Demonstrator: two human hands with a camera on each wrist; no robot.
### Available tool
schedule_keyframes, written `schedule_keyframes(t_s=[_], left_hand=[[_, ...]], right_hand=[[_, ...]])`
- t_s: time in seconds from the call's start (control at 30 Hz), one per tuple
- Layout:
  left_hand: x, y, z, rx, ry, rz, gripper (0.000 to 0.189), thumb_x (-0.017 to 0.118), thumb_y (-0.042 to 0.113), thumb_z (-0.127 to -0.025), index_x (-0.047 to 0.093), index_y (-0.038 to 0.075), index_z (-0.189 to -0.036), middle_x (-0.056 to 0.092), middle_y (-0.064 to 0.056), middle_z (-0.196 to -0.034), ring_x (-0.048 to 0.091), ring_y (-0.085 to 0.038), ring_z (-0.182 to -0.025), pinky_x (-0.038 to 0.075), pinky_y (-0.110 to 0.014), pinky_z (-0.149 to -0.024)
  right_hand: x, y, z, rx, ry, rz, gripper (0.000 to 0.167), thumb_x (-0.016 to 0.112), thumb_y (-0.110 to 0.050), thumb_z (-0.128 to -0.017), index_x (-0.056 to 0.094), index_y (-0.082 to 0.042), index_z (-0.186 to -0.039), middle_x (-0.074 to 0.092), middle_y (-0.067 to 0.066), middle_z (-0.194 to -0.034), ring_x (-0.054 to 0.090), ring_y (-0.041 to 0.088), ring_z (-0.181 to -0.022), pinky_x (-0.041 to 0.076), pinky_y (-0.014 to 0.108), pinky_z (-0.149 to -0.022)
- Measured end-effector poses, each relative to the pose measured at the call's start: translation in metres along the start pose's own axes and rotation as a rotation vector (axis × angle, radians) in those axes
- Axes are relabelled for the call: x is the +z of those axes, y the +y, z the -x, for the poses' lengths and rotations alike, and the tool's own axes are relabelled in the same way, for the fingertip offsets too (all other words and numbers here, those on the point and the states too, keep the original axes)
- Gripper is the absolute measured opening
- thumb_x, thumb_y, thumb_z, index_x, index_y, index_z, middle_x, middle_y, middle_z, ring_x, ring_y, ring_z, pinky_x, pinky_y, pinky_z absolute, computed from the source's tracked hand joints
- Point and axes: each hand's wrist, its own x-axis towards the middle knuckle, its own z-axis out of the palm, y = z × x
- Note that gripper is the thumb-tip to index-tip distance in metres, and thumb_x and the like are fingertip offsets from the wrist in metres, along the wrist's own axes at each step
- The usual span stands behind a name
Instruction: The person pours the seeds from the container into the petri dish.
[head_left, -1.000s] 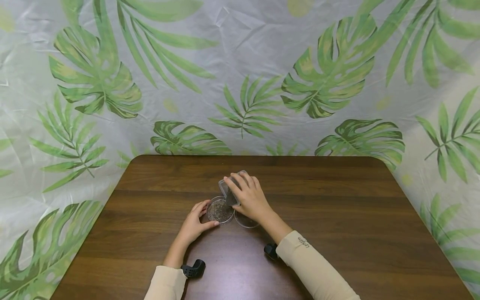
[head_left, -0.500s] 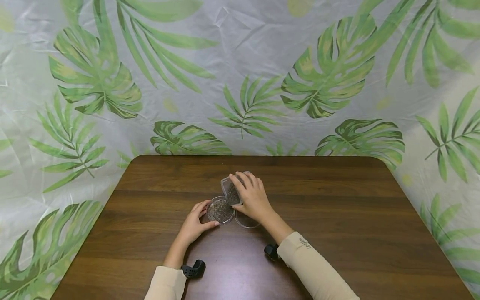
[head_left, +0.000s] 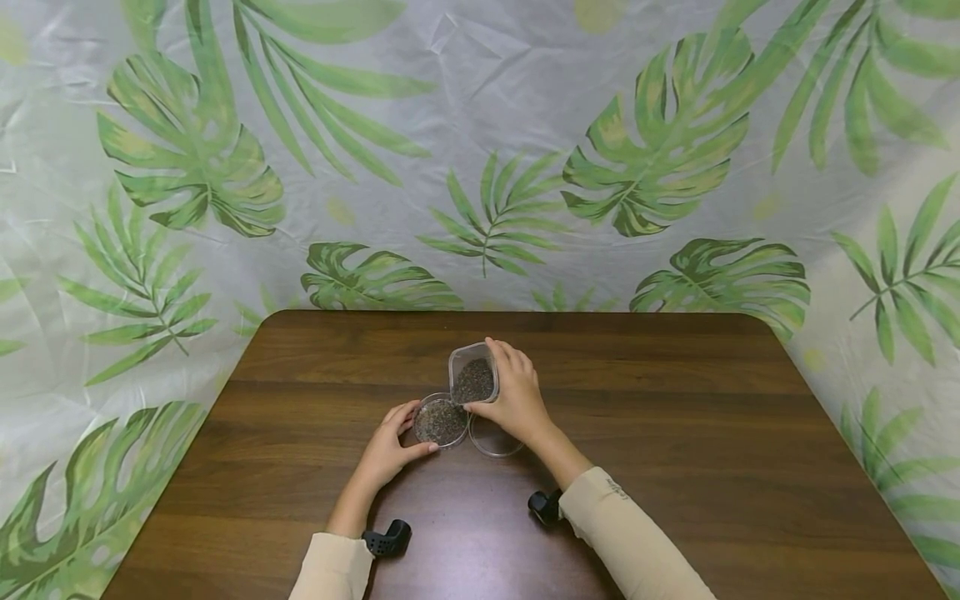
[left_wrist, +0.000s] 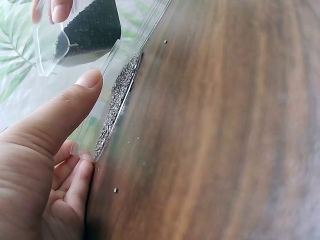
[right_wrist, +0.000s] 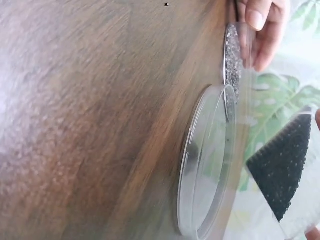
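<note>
My left hand [head_left: 390, 446] grips a clear round petri dish [head_left: 441, 447] on the table, thumb on the near side and fingers on the far side. A layer of grey-brown granules [head_left: 441, 421] lies in it. My right hand [head_left: 519, 404] holds a clear square plastic tub [head_left: 459, 363], tilted, its mouth facing left. Dark granules [right_wrist: 285, 165] lie against the lower side of the tub. Its lower corner is close over the dish's right rim. In the right wrist view only fingertips of the right hand show at the frame's edge.
An empty clear round dish or lid [right_wrist: 192, 150] lies beside the filled one, partly behind the right hand in the head view. A few stray grains [left_wrist: 115, 190] dot the brown wooden table [head_left: 675, 433]. A leaf-patterned cloth [head_left: 495, 100] hangs behind.
My right hand has swung the tub back from a steep tilt over the dish, so its mouth and granules now show. The left hand and dish have stayed put.
</note>
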Motion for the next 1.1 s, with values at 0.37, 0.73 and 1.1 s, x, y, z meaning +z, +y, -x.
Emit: schedule_keyframes(t_s=[0.37, 0.73, 1.1], left_hand=[[0.000, -0.001, 0.000, -0.005, 0.004, 0.011, 0.072, 0.077, 0.004, -0.068, 0.039, -0.013, -0.127, 0.039, -0.029, -0.124, 0.042, -0.041, -0.113, 0.038, -0.042, -0.097], [0.000, 0.000, 0.000, 0.001, 0.007, 0.010, 0.072, 0.077, 0.004, -0.068, 0.040, -0.013, -0.127, 0.040, -0.030, -0.124, 0.043, -0.042, -0.112, 0.038, -0.042, -0.096], [0.000, 0.000, -0.001, 0.001, 0.007, 0.014, 0.072, 0.078, 0.004, -0.068, 0.040, -0.012, -0.127, 0.040, -0.029, -0.124, 0.042, -0.041, -0.113, 0.038, -0.041, -0.097]], right_hand=[[-0.002, 0.009, 0.003, 0.076, 0.059, -0.175, 0.104, 0.083, -0.042, -0.057, 0.027, -0.014, -0.140, 0.033, 0.008, -0.138, 0.028, 0.029, -0.125, 0.030, 0.048, -0.100], [-0.008, 0.018, 0.008, 0.155, 0.076, -0.312, 0.105, 0.081, -0.047, -0.057, 0.025, -0.019, -0.141, 0.038, 0.013, -0.131, 0.037, 0.028, -0.115, 0.039, 0.048, -0.091], [-0.016, 0.030, 0.011, 0.204, 0.091, -0.384, 0.102, 0.082, -0.043, -0.058, 0.026, -0.019, -0.141, 0.041, 0.012, -0.126, 0.046, 0.033, -0.106, 0.043, 0.046, -0.086]])
